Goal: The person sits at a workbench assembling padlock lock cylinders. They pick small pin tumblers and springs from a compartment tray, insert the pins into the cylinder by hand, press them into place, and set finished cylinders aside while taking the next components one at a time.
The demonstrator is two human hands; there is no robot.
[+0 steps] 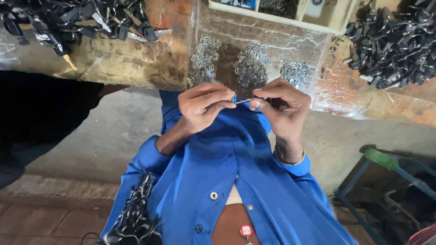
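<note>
My left hand (202,106) and my right hand (281,106) meet just in front of the workbench edge, over my blue shirt. Between their fingertips is a thin small metal piece (243,100). The thumb and forefinger of each hand pinch one end of it. A bit of blue (234,97) shows at the left hand's fingertips; I cannot tell what it is. A thin bangle circles my right wrist.
Three heaps of small metal clips (250,68) lie on a clear plastic sheet (336,90) on the worn wooden bench. Black-headed keys (91,18) pile at top left, black key parts (395,45) at top right. A wooden tray (290,13) stands behind. A blue-framed stand (386,168) sits low right.
</note>
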